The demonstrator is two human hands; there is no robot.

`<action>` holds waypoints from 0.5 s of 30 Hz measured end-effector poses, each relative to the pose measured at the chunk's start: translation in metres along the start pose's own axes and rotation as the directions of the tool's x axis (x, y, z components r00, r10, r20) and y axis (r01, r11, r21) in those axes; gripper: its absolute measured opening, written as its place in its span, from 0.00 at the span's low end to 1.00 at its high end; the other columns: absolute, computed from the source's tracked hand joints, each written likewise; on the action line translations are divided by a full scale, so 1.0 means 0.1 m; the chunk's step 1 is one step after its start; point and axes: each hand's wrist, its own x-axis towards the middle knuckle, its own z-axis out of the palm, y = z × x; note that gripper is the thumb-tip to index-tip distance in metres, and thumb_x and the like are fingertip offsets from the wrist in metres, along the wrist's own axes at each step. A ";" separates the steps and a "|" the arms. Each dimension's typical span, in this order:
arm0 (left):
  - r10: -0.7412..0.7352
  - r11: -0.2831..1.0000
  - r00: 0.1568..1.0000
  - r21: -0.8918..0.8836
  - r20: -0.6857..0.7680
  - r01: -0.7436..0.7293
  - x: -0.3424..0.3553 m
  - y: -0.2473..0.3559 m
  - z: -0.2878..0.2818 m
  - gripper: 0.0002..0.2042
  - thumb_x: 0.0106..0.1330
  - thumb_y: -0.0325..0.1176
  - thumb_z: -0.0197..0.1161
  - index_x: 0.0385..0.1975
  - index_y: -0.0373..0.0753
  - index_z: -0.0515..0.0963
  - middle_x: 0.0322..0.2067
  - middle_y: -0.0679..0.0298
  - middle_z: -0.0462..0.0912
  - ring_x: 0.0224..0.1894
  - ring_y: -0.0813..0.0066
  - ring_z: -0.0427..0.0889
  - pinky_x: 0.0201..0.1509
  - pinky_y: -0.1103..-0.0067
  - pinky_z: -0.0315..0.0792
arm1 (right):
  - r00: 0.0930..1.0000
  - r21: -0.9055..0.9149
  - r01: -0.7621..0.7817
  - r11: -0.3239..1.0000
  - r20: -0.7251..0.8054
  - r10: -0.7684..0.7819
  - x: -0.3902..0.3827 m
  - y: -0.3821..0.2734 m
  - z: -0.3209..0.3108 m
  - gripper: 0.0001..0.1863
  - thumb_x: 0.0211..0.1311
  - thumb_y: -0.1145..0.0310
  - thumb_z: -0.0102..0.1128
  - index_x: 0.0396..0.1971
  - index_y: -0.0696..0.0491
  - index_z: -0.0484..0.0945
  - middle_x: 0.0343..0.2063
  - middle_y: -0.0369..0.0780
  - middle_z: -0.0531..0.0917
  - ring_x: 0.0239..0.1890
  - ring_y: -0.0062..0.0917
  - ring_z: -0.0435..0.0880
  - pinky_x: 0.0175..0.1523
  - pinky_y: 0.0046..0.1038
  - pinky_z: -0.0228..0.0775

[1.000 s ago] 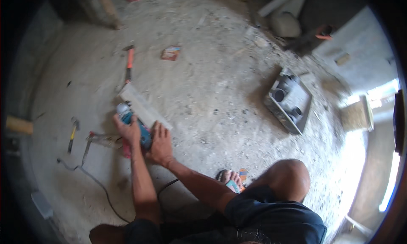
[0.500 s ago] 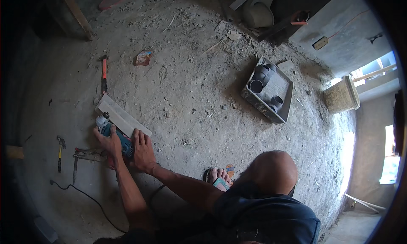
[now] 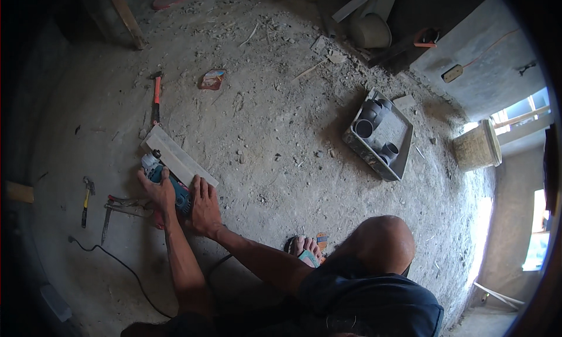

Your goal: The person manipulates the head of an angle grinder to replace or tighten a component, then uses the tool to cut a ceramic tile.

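My left hand (image 3: 161,192) is wrapped round the teal body of an angle grinder (image 3: 182,203), whose silver head points away from me. Along the grinder's right side lies a pale grey, board-like piece (image 3: 178,159), slanting down to the right. My right hand (image 3: 205,207) is beside the grinder's rear, its fingers stretched out onto the near end of that piece; its thumb is hidden. Just past the piece's far end is a hammer with a red and black handle (image 3: 157,94). Locking pliers (image 3: 130,206) lie left of my left hand.
Further left are a yellow-handled hammer (image 3: 86,205) and a black cable (image 3: 126,268). A grey tray (image 3: 404,123) holding dark pipe fittings stands to the right, with a dirty bucket (image 3: 477,145) beyond it. Rubble and a red wrapper (image 3: 212,79) lie on the rough floor.
The whole view has shifted a little, so everything appears slightly further right. Both hands keep their places at the grinder and the pale piece.
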 end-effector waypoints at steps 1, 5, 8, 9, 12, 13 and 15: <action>0.016 1.000 1.000 -0.002 0.009 -0.016 0.01 -0.01 0.00 0.31 0.63 0.34 0.69 0.62 0.28 0.63 0.56 0.40 0.70 0.60 0.45 0.71 0.62 0.60 0.66 | 1.000 0.019 -0.006 1.000 -0.003 0.006 0.00 0.00 -0.01 0.69 0.35 0.59 0.81 0.72 0.69 0.42 0.69 0.55 0.56 0.70 0.48 0.56 0.75 0.39 0.49; 0.015 1.000 1.000 -0.019 0.009 -0.015 -0.01 0.01 -0.01 0.31 0.62 0.33 0.70 0.61 0.29 0.63 0.56 0.41 0.70 0.59 0.43 0.72 0.61 0.59 0.66 | 1.000 -0.020 0.020 1.000 0.015 -0.019 0.00 -0.01 -0.02 0.69 0.36 0.58 0.81 0.72 0.69 0.42 0.69 0.55 0.56 0.70 0.48 0.56 0.75 0.39 0.48; 0.016 1.000 1.000 0.003 0.015 -0.016 -0.01 0.01 0.00 0.31 0.61 0.33 0.70 0.60 0.29 0.63 0.55 0.40 0.70 0.58 0.43 0.72 0.60 0.58 0.66 | 0.999 -0.041 0.025 0.999 0.021 -0.025 0.00 0.01 -0.01 0.68 0.38 0.56 0.80 0.72 0.69 0.42 0.69 0.55 0.56 0.71 0.48 0.55 0.75 0.39 0.48; 0.012 1.000 1.000 0.008 0.005 -0.012 -0.02 0.01 0.01 0.31 0.61 0.33 0.70 0.60 0.29 0.63 0.55 0.40 0.70 0.58 0.43 0.72 0.60 0.58 0.66 | 0.999 -0.057 0.037 0.998 0.009 -0.037 0.00 0.04 -0.02 0.68 0.38 0.55 0.80 0.72 0.70 0.42 0.70 0.55 0.55 0.72 0.48 0.54 0.75 0.40 0.47; -0.002 1.000 1.000 0.016 0.012 0.002 -0.01 0.00 -0.02 0.30 0.59 0.33 0.72 0.59 0.31 0.64 0.54 0.41 0.72 0.58 0.42 0.73 0.59 0.58 0.67 | 0.998 -0.079 0.063 0.995 0.033 -0.060 0.00 0.02 -0.02 0.67 0.39 0.55 0.79 0.71 0.70 0.43 0.71 0.55 0.54 0.73 0.47 0.53 0.76 0.40 0.45; -0.009 1.000 1.000 0.029 -0.005 0.010 -0.01 -0.02 -0.01 0.30 0.59 0.33 0.72 0.59 0.31 0.64 0.54 0.41 0.72 0.58 0.42 0.73 0.59 0.58 0.67 | 0.997 -0.100 0.058 0.993 0.051 -0.053 0.01 0.00 -0.02 0.67 0.39 0.55 0.79 0.71 0.71 0.44 0.71 0.54 0.54 0.73 0.47 0.52 0.76 0.41 0.44; -0.011 0.999 1.000 -0.041 0.007 0.011 -0.01 -0.04 0.00 0.30 0.59 0.32 0.72 0.58 0.32 0.65 0.52 0.41 0.73 0.56 0.42 0.74 0.58 0.57 0.68 | 0.993 -0.102 0.070 0.992 0.106 -0.059 0.01 0.01 -0.01 0.66 0.38 0.55 0.79 0.71 0.71 0.45 0.71 0.54 0.55 0.74 0.47 0.52 0.77 0.41 0.42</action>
